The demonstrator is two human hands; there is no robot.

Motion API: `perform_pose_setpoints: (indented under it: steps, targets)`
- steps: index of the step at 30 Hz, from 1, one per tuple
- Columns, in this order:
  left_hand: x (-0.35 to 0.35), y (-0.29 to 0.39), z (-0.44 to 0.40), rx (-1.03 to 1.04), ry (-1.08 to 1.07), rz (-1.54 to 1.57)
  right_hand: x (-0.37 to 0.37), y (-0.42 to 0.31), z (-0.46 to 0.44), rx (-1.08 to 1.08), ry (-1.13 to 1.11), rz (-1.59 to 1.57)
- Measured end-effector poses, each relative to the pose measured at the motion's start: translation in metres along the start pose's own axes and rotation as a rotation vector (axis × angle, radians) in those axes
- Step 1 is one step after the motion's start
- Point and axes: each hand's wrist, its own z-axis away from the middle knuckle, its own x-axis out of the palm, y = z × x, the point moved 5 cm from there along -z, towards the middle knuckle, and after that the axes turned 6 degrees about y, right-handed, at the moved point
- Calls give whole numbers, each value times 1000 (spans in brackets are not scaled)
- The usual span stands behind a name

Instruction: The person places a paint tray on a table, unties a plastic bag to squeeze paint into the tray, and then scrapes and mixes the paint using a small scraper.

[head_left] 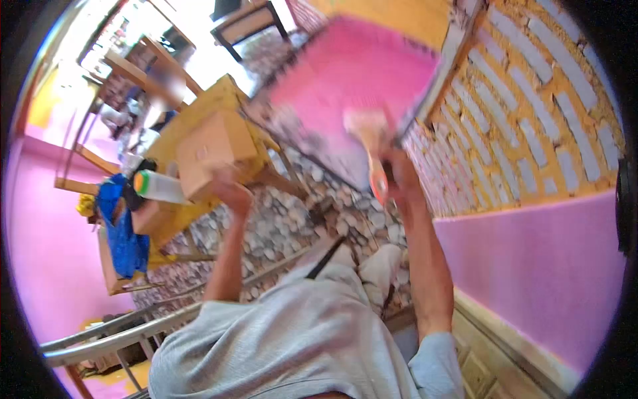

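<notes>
My right hand is closed around the handle of a wide paintbrush with pale bristles and an orange-and-white handle. The brush's head points up and away from me, over the lower part of a pink painted panel. Whether the bristles touch the panel, I cannot tell. My left hand is raised by the near corner of a cardboard box. Motion smears its fingers, and I make out nothing held in it.
A yellow table on the left bears the box, a white bottle with a green cap and a blue cloth or bag. A metal railing runs at lower left. A yellow-and-grey brick-patterned wall stands close on the right.
</notes>
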Motion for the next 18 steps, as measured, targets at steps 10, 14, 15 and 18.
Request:
perform_pose_setpoints:
  steps: [10,14,15,18]
  targets:
    - [0,-104,220,-181,-1380,-494,-191,64,-83,224,-27,-11]
    - [-12,-81,251,-687,-1243,-576,-142,11,-84,208,-73,96]
    - [-11,-76,253,-771,-1188,-567,-119,-6,-82,206,-46,102]
    - [0,-65,251,-933,-1065,-524,-93,-12,-116,315,-119,69]
